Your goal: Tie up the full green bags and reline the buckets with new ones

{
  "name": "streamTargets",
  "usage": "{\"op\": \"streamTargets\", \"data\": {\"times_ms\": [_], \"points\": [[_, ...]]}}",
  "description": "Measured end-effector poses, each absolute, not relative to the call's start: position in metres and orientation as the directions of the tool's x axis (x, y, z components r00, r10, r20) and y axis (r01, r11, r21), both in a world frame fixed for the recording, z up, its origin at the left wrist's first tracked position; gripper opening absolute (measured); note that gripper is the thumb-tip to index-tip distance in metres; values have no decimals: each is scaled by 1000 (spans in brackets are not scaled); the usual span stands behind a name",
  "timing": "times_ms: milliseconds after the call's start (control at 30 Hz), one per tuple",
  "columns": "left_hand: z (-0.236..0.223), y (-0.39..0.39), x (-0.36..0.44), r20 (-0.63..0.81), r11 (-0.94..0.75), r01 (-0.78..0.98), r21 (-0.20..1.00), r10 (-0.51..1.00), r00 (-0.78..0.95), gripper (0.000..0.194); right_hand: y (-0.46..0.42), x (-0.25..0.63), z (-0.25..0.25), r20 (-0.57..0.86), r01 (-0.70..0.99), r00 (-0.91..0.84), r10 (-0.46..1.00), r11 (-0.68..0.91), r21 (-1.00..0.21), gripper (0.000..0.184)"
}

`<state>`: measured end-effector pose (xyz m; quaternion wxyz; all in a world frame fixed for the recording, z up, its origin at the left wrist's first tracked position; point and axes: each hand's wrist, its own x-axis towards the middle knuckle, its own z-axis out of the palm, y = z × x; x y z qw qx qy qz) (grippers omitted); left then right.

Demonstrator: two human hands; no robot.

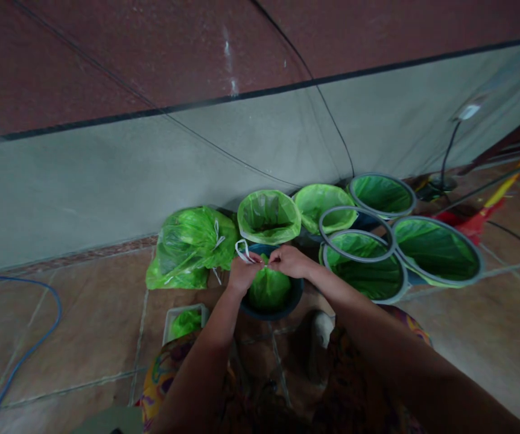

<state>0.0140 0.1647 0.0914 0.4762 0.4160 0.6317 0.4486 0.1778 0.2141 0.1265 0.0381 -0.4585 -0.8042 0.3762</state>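
Observation:
My left hand (243, 275) and my right hand (288, 261) meet over a dark blue bin (297, 296), both closed with fingers pinched together. Between them is the gathered neck of a green plastic bag (268, 292), whose body sits inside the bin. A white tie string (242, 246) makes a loop above my left hand, and a bit of white shows between the fingertips of both hands. The fine detail of the knot or string is too small to tell. Left of the bin lies a filled green bag (192, 241) with white string at its neck.
Several bins lined with green bags stand at the right, one with a grey rim (438, 250). A loose grey ring (358, 208) leans over another. A white tray (168, 325) holds green plastic. A blue hose (56, 313) lies left; a red dustpan-like thing (468, 228) is far right.

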Motion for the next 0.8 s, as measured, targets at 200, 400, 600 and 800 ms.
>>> {"op": "streamTargets", "data": {"times_ms": [200,400,600,800], "points": [[85,167,14,-23,55,428,902,997,-80,8,212,170,125,-245,741,-543,803,320,-591,26],[77,160,21,136,-60,499,865,984,-118,19,210,162,125,-276,730,-533,800,268,-629,32],[76,152,24,183,-78,541,838,973,-143,11,209,160,113,-361,684,-517,776,122,-719,25],[81,153,20,23,50,510,858,990,-136,9,209,161,107,-363,691,-476,801,85,-718,22]]}}
